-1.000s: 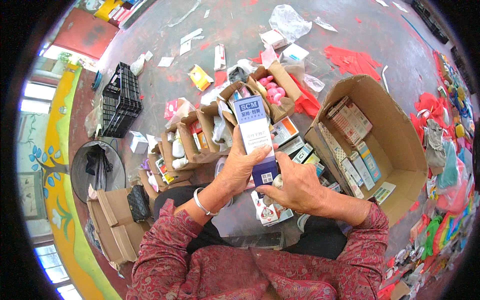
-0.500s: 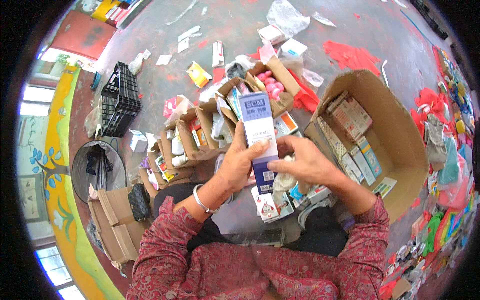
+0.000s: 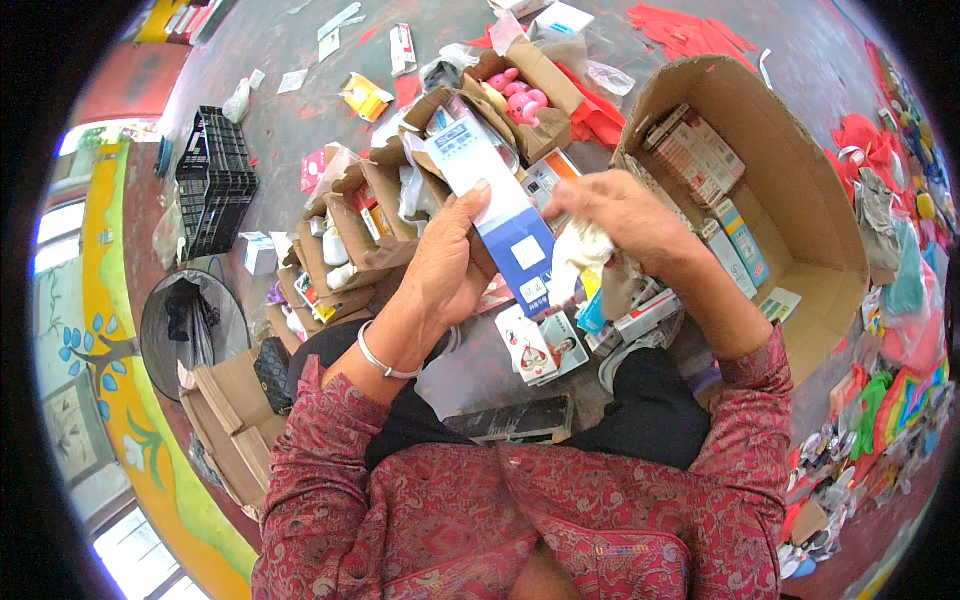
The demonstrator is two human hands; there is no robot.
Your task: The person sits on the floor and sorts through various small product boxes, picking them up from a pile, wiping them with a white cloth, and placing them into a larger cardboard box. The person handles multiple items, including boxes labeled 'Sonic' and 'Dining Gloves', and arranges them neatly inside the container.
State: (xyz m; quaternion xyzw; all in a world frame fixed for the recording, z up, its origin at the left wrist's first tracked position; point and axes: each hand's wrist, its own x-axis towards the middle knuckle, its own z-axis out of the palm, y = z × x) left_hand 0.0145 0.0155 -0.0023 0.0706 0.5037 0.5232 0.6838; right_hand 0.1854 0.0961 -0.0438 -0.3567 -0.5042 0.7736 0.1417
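We had a long blue and white box [image 3: 496,218] in the left hand [image 3: 443,262], its thumb laid over the face and its other fingers mostly hidden underneath, so the grip was closed around the left edge. The box lay slantwise, its white end pointing away and leftward over a row of open cardboard boxes [image 3: 358,228], its blue end toward us. A pale bracelet [image 3: 385,362] ringed the left wrist

Our right hand [image 3: 630,218] was just beside the box's right edge, its fingers bent and slightly blurred, closed on a crumpled white cloth [image 3: 578,255] that hung below them; we could not tell whether the fingertips touched the box

Beneath the blue end we saw a white pack [image 3: 527,345] with a red mark, near our knees. To the right stood a large carton [image 3: 800,210] with flat packs along its left side. Pink toys [image 3: 522,100] sat in the far box of the row, and a black crate [image 3: 212,180] stood on the floor [image 3: 320,85] to the left
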